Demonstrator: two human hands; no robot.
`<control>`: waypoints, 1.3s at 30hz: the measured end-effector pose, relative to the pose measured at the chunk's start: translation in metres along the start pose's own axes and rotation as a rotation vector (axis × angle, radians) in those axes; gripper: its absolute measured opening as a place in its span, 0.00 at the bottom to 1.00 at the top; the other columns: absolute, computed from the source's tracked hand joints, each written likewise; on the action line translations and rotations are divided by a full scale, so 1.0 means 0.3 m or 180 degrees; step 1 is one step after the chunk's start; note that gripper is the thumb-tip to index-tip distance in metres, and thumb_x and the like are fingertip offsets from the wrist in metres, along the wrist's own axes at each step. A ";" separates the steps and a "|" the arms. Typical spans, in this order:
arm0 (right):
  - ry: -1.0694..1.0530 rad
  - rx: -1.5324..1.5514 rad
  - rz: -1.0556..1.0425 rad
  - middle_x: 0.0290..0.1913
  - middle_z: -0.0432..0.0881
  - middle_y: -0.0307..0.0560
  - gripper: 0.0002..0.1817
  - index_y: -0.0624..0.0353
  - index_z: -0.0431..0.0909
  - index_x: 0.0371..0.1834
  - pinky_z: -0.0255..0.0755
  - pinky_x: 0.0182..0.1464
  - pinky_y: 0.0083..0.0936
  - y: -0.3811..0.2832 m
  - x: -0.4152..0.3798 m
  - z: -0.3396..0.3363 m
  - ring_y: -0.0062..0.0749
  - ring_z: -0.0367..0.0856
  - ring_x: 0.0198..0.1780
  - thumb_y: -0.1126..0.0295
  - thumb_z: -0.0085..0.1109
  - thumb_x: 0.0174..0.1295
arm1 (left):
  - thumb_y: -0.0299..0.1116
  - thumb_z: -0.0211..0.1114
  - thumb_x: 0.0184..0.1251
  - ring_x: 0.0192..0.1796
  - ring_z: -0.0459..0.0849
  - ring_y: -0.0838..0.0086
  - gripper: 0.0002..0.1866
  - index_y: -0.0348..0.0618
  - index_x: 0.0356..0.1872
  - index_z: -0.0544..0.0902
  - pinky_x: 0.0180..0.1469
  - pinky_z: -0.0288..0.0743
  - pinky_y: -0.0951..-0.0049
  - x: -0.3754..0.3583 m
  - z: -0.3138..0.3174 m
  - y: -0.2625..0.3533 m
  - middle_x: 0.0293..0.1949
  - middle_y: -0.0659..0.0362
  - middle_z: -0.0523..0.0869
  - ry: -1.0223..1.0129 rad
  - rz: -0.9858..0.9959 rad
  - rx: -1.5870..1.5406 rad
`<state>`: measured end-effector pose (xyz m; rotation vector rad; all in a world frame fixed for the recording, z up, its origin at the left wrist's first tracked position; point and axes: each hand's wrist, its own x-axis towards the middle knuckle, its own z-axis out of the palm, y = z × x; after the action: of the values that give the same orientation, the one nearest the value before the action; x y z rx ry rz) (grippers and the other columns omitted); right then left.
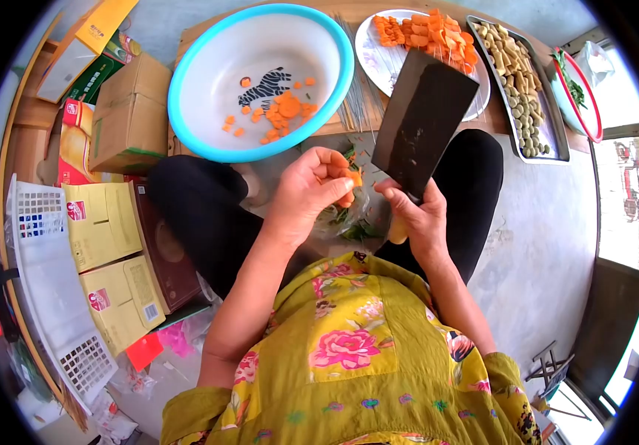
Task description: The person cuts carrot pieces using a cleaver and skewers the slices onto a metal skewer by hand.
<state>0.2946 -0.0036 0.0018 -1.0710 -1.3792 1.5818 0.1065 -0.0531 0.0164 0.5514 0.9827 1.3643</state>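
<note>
Boxes point(123, 111) sit at the left beside the bowl point(260, 78), placed close ahead to catch the orange slices already in it. Over the lap, the left hand point(308, 189) pinches a short orange carrot point(350, 180) stub up at the blade, while the right hand point(416, 215) grips the dark cleaver point(423, 119), tilted upright, for cutting in the air.

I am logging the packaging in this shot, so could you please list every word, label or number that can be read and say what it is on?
No text can be read with certainty.
Yellow cartons: red logo, print too small to read.
Orange box: small dark print, blurred.
Green box: markings unreadable.
Barcode on lower yellow carton: digits too small.
Cleaver, held by the right hand: no lettering visible.
</note>
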 end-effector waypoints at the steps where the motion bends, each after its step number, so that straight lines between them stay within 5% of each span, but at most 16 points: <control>1: -0.0041 0.0133 0.0001 0.38 0.85 0.37 0.13 0.59 0.76 0.45 0.67 0.36 0.13 -0.018 0.005 0.010 0.13 0.72 0.31 0.69 0.66 0.60 | 0.23 0.65 0.61 0.33 0.81 0.77 0.11 0.38 0.43 0.75 0.38 0.76 0.78 0.003 0.006 -0.010 0.35 0.60 0.80 0.0005 -0.0008 0.0255; 12: 0.0183 0.0478 0.0362 0.35 0.77 0.30 0.11 0.56 0.75 0.42 0.68 0.39 0.14 -0.001 0.040 0.037 0.12 0.72 0.36 0.78 0.65 0.58 | 0.23 0.63 0.65 0.33 0.81 0.78 0.09 0.34 0.44 0.78 0.39 0.75 0.80 0.017 0.016 -0.057 0.37 0.59 0.84 -0.0248 -0.0270 -0.0030; 15: 0.0194 0.0301 0.0333 0.34 0.77 0.29 0.11 0.56 0.76 0.42 0.65 0.32 0.13 0.037 0.045 0.004 0.10 0.70 0.31 0.77 0.64 0.58 | 0.24 0.62 0.65 0.33 0.81 0.78 0.08 0.35 0.44 0.79 0.39 0.75 0.80 0.021 0.016 -0.027 0.37 0.59 0.84 -0.0255 -0.0398 -0.0266; 22: 0.0116 0.0171 0.0468 0.31 0.82 0.36 0.08 0.57 0.76 0.44 0.65 0.29 0.13 0.081 0.037 -0.045 0.12 0.69 0.26 0.72 0.60 0.64 | 0.29 0.59 0.69 0.27 0.80 0.80 0.07 0.35 0.41 0.80 0.30 0.76 0.79 0.113 -0.164 0.190 0.29 0.60 0.83 0.0577 0.0611 0.1315; 25: 0.0068 0.0291 0.0413 0.31 0.82 0.37 0.06 0.57 0.76 0.43 0.64 0.28 0.13 0.088 0.043 -0.037 0.12 0.68 0.26 0.73 0.59 0.65 | 0.35 0.61 0.69 0.26 0.78 0.83 0.10 0.37 0.38 0.81 0.28 0.73 0.81 0.191 -0.290 0.305 0.26 0.61 0.83 0.1140 0.0671 0.2158; 27: 0.0060 0.0277 0.0466 0.31 0.82 0.37 0.06 0.57 0.76 0.43 0.64 0.28 0.13 0.090 0.043 -0.036 0.12 0.68 0.26 0.73 0.59 0.65 | 0.33 0.63 0.66 0.30 0.81 0.75 0.08 0.38 0.37 0.82 0.32 0.75 0.75 0.257 -0.394 0.358 0.32 0.57 0.84 0.1384 0.0154 0.2624; 29: 0.0048 0.0255 0.0515 0.31 0.82 0.37 0.06 0.58 0.75 0.42 0.64 0.28 0.13 0.086 0.045 -0.031 0.12 0.67 0.26 0.73 0.59 0.65 | 0.30 0.63 0.61 0.37 0.83 0.63 0.07 0.38 0.37 0.83 0.41 0.76 0.67 0.318 -0.495 0.341 0.40 0.52 0.84 0.1260 0.1590 0.5368; 30: 0.0061 0.0243 0.0535 0.31 0.82 0.37 0.05 0.58 0.75 0.42 0.64 0.28 0.13 0.077 0.044 -0.026 0.12 0.67 0.26 0.73 0.59 0.65 | 0.29 0.63 0.57 0.46 0.81 0.56 0.08 0.40 0.38 0.83 0.49 0.74 0.62 0.343 -0.486 0.337 0.46 0.50 0.82 0.1270 0.1577 0.5355; 34: 0.0103 0.0160 0.0614 0.31 0.82 0.37 0.05 0.59 0.75 0.41 0.64 0.29 0.13 0.071 0.052 -0.019 0.12 0.67 0.26 0.73 0.58 0.65 | 0.26 0.63 0.57 0.50 0.80 0.58 0.09 0.41 0.39 0.84 0.51 0.73 0.63 0.461 -0.477 0.254 0.45 0.52 0.83 0.0817 0.0528 0.5085; 39: 0.0121 0.0165 0.0676 0.31 0.82 0.38 0.04 0.59 0.75 0.41 0.64 0.29 0.13 0.085 0.060 -0.018 0.12 0.68 0.26 0.73 0.57 0.65 | 0.22 0.64 0.55 0.52 0.79 0.57 0.15 0.47 0.45 0.84 0.50 0.73 0.60 0.571 -0.549 0.101 0.42 0.53 0.83 0.0786 0.0973 0.5295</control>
<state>0.2928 0.0119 -0.0257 -1.2430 -1.2248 1.7292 -0.0611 0.0829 -0.0875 1.8097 2.2214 0.5519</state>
